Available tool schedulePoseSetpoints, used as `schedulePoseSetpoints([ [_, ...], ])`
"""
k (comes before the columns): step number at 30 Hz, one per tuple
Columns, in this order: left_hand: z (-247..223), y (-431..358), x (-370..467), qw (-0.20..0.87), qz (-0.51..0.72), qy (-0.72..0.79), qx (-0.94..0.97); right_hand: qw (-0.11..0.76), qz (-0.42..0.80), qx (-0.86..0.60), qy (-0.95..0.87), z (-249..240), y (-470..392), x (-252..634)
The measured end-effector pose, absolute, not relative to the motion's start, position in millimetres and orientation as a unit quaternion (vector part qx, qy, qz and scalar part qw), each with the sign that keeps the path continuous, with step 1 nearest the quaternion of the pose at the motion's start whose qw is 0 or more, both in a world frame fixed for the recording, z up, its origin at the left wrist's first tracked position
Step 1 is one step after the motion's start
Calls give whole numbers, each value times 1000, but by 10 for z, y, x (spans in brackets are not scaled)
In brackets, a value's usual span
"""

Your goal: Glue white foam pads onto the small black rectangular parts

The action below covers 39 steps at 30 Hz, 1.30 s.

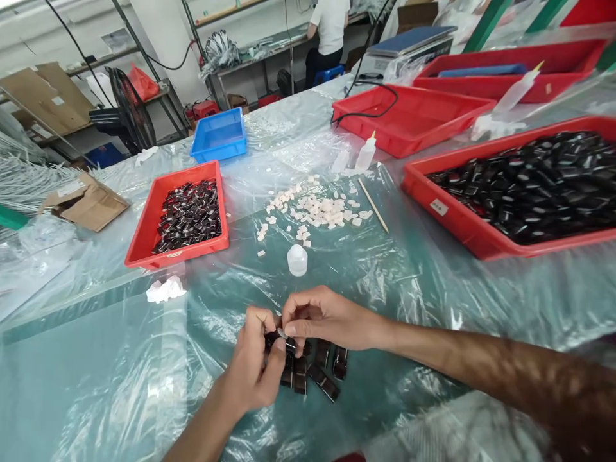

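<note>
My left hand (pixel 255 366) is closed around a small dark glossy plastic piece (pixel 274 340), held above the table near its front edge. Thumb and forefinger of my right hand (pixel 320 317) pinch a small pale piece (pixel 282 333) against that dark piece; fingers partly hide both. Just below my hands lie several similar dark pieces (pixel 323 383) on the plastic sheeting. Beyond them stands a small translucent cup (pixel 297 260). Farther back, many small white blocks (pixel 325 210) are scattered, with a thin wooden stick (pixel 373 205) to their right.
Red trays of dark pieces stand left (pixel 139 247) and right (pixel 452 231). Behind are a blue tray (pixel 219 154), another red tray (pixel 404 144), a dropper bottle (pixel 366 154) and a scale (pixel 409 48). Crumpled tissue (pixel 166 290) lies left. A person (pixel 330 32) sits in the background.
</note>
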<state>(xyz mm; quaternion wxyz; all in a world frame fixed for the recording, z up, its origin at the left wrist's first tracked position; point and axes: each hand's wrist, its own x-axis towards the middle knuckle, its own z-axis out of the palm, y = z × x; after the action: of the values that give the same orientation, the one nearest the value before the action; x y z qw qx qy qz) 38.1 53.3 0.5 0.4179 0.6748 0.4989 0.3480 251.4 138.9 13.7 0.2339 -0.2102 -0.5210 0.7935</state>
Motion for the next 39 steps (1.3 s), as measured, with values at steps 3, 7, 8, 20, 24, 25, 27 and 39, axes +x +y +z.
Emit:
schedulePoseSetpoints([
  [3,51,518,373,367,330,504,709,225,809,-199,-506,103,1373,2524],
  [7,127,514,378,367,305,487,732,204,827,-199,-484,69,1340,2533],
  [8,145,512,382,374,301,480,734,200,829,-199,-483,72,1329,2537],
  [20,62,459,306,439,307,492,686,225,833,-161,-479,87,1352,2502],
  [24,98,497,290,409,290,511,698,217,841,-156,-471,76,1361,2498],
  [25,117,503,295,398,288,513,704,213,842,-157,-470,82,1361,2501],
  [27,164,507,317,383,288,509,715,203,846,-164,-466,98,1356,2508],
  [39,358,430,500,350,307,485,740,200,858,-200,-429,70,1133,2495],
])
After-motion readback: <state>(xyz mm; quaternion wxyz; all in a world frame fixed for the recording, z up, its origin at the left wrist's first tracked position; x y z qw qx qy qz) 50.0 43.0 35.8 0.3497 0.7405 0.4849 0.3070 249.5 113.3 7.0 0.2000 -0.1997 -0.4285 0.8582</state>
